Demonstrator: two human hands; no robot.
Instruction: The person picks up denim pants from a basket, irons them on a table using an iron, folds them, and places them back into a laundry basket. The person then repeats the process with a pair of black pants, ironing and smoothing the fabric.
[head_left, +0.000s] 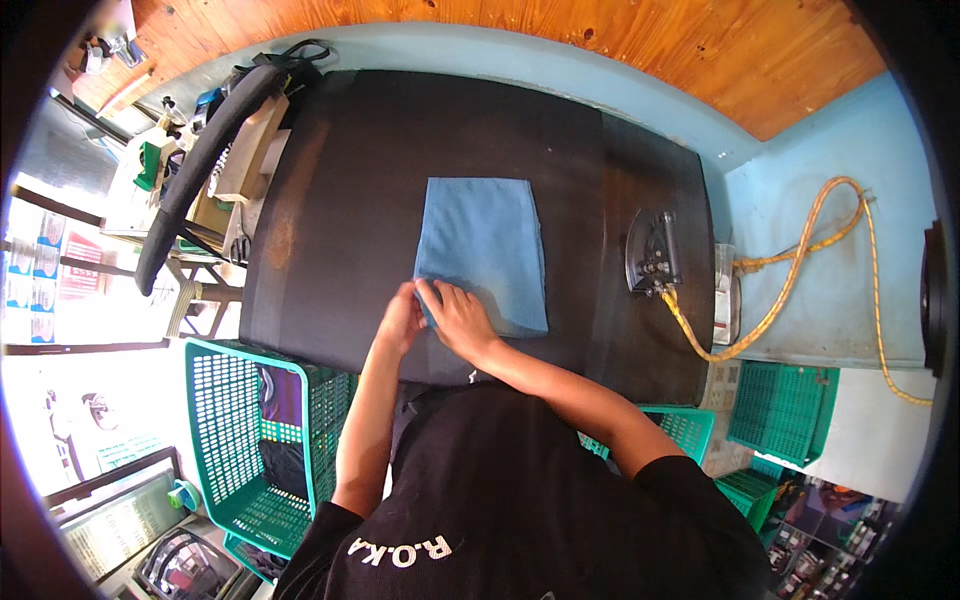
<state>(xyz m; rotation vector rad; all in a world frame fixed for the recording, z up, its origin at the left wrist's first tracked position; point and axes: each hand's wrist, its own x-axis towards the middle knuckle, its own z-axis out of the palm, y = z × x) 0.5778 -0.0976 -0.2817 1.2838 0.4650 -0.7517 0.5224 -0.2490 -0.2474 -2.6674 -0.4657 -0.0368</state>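
Note:
A folded blue cloth (484, 232) lies on a dark padded ironing table (360, 165). My left hand (405, 319) is at the cloth's near left corner, its fingertips pinching the edge. Across that same corner reaches my right hand (456, 309), its thumb and fingers also on the fabric; the exact hold of its fingertips is partly hidden. To the right, well apart from both hands, an iron (652, 251) with a dark body and handle rests on the table, a yellow cord or hose running from it.
A green plastic basket (247, 435) with dark fabric inside stands at the near left. A narrow padded sleeve board (199, 165) and scissors (239, 244) are beyond the left edge. The yellow hose (799, 262) loops along the right wall. More green baskets (784, 412) are at right.

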